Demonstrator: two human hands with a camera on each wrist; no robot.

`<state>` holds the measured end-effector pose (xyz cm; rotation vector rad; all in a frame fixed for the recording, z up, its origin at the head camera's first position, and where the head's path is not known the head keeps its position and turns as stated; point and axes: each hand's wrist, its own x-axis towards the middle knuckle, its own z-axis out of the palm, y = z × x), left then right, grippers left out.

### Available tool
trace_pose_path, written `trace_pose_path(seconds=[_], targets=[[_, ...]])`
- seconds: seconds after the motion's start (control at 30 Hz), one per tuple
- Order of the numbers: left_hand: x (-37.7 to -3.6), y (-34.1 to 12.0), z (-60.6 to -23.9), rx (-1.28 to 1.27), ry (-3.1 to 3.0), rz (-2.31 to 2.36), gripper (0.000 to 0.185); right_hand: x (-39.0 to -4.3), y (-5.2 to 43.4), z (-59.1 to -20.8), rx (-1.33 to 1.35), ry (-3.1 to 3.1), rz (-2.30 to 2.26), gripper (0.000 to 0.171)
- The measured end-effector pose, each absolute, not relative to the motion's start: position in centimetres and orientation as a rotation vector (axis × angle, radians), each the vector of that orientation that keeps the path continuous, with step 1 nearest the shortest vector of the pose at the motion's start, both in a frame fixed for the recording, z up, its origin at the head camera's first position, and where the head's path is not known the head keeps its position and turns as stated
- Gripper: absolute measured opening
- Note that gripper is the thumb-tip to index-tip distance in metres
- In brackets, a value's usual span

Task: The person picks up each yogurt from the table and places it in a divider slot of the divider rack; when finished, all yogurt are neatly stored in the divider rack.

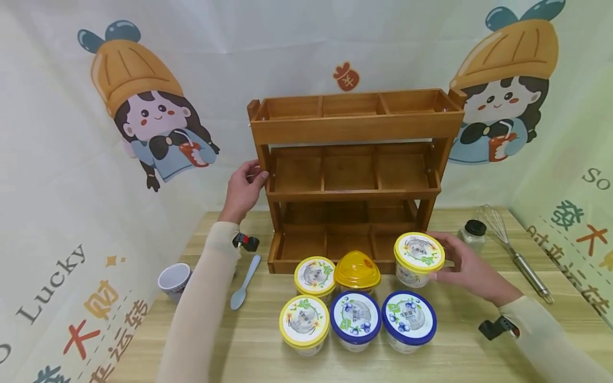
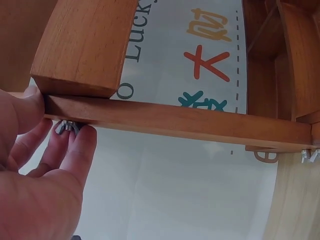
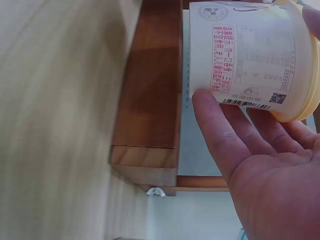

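Note:
My left hand (image 1: 244, 189) grips the left upright of a brown three-tier wooden rack (image 1: 356, 130). In the left wrist view its thumb lies on the upright and its fingertips are at a wing nut (image 2: 67, 126). My right hand (image 1: 466, 266) holds a yellow-lidded tub (image 1: 419, 252) by its side, in front of the rack's lower right. The right wrist view shows printed text and a barcode on the tub's white wall (image 3: 245, 60). Nearby stand two other yellow-lidded tubs (image 1: 305, 322), one with a domed yellow lid (image 1: 357, 271) and two blue-lidded tubs (image 1: 356, 319).
A light blue spoon (image 1: 245, 283) and a white cup (image 1: 174, 279) are on the left of the wooden table (image 1: 258, 346). To the right are a black-lidded jar (image 1: 473, 236) and a whisk (image 1: 522, 260). A printed cloth (image 1: 297, 48) hangs behind the rack.

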<state>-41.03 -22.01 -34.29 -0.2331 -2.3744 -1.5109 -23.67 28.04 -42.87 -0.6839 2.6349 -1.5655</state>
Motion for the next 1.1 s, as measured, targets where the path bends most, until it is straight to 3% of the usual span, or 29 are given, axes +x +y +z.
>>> trace_pose_path(seconds=[0.37, 0.77, 1.1], targets=[[-41.6, -22.0, -34.1, -0.231, -2.368, -1.508, 0.047, -25.9, 27.5, -41.8, -0.586, 2.703, -1.573, 0.086], [-40.9, -22.2, -34.3, -0.212, -2.381, -1.532, 0.047, -29.4, 25.5, -43.4, -0.473, 2.706, -1.593, 0.093], [-41.0, -22.3, -34.2, -0.215, -2.397, -1.524, 0.048, -30.3, 24.2, -44.8, -0.375, 2.776, -1.436, 0.095]])
